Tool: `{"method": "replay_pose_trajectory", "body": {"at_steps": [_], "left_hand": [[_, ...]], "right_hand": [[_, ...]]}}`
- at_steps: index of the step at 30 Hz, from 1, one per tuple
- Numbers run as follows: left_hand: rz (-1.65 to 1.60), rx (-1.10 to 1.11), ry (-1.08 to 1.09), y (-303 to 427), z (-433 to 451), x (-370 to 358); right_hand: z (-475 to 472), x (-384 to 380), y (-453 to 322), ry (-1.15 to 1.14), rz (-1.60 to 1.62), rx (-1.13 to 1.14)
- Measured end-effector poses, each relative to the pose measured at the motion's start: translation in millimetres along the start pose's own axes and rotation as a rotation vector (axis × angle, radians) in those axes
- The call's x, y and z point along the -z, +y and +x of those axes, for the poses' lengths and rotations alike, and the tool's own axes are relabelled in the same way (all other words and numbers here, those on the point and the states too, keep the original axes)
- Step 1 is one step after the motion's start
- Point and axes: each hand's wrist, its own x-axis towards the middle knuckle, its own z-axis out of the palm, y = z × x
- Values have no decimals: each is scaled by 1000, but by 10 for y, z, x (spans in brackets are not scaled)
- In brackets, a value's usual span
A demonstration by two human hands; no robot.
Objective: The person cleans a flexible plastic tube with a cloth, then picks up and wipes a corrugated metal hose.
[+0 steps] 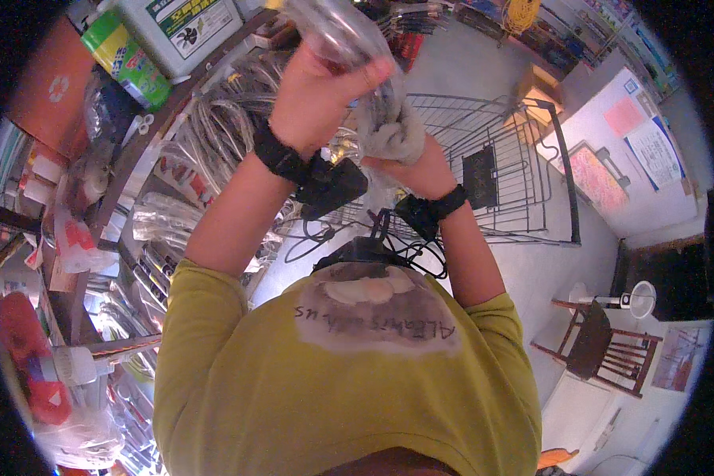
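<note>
A long item in shiny clear plastic rises past the top edge of the picture. What is inside the plastic cannot be made out. My left hand grips it, the thumb laid across its front. A crumpled grey cloth is bunched against the lower part of the plastic. Around that cloth my right hand is closed, its fingers partly hidden behind it. Both wrists wear black straps with dark devices.
A black wire shopping cart stands ahead on the right. Bundles of plastic-wrapped hoses or cables fill the left rack. On the shelf are a green-yellow canister and a white jug. A wooden chair stands at right.
</note>
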Motion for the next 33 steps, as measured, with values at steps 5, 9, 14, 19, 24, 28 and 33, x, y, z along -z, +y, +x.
{"method": "replay_pose_trajectory", "body": {"at_steps": [5,9,14,19,24,28,33], "left_hand": [[-235,-83,31,251,179,33],[-277,-57,43,443,309,147],[-222,-77,18,229,422,-82],[-211,0,-65,-63,375,-397],[-126,30,-205,-253,288,-623],[-77,-3,-295,-293,273,-713],[152,-52,-367,-365,264,-745]], "right_hand": [[-258,112,486,43,-302,-217],[-564,469,754,156,-321,-269],[-780,808,701,498,663,-381],[-733,844,317,495,1307,108],[-643,858,-47,627,1351,-50],[-604,827,-184,354,1555,66],[-546,651,-151,188,346,-142]]}}
